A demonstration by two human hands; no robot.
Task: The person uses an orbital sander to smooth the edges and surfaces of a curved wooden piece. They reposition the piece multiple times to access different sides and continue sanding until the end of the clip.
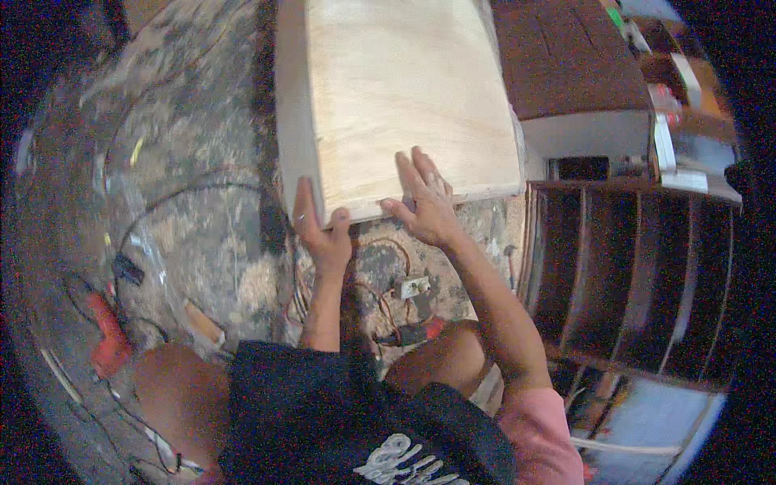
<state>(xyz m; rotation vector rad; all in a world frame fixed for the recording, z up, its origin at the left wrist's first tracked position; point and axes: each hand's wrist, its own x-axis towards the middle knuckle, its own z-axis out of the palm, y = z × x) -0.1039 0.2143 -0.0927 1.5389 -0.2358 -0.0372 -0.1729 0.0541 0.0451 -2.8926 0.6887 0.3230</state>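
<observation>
A pale wooden box or cabinet [412, 89] with a smooth top panel lies in front of me, its near edge facing my body. My left hand [321, 230] rests against its near left corner, fingers stretched along the side and thumb apart, with a ring on one finger. On the top panel, close to the near edge, my right hand [424, 198] lies flat with its fingers spread. Neither hand is wrapped round anything. The box's underside and far end cannot be seen.
A white socket [415, 287] with cables sits below the box, near a red-and-black tool [412, 331]. To the left lie a red power tool [109, 335], a long black cable [182, 182] and a small wood piece [204, 323]. Dark slatted woodwork [630, 275] stands at right.
</observation>
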